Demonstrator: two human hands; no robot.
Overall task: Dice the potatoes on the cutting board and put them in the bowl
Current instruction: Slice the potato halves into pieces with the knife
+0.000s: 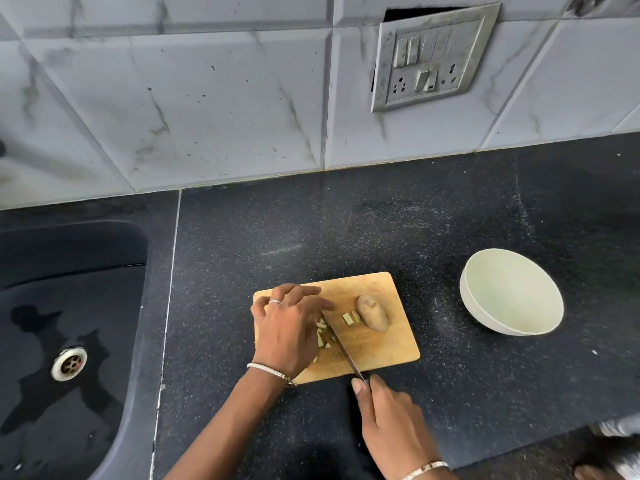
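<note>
A steel-bladed kitchen knife (pixel 341 348) is gripped by its handle in the right hand (pixel 391 420), fingers wrapped closed and thumb laid along the top. The blade is angled across the rectangular wooden cutting board (pixel 381 344) just ahead of that hand. The left hand (pixel 289 327) is set on the board, its fingers bent down in a claw over a cluster of pale cut potato pieces (pixel 322 336), which are pinned beside the blade; what lies under the palm cannot be told. Two pale potato sticks (pixel 350 318) lie just right of the blade, beside a whole brown oval potato (pixel 372 312). The round cream-white bowl (pixel 512 292) stands on the black speckled worktop (pixel 381 220), well to the right of both hands, with nothing seen in it.

The flesh is judged firm and dense, and slick on its cut faces, so pieces are best pinned from above with fingertips tucked back. The whole potato is likely to roll and should be held across its middle.
</note>
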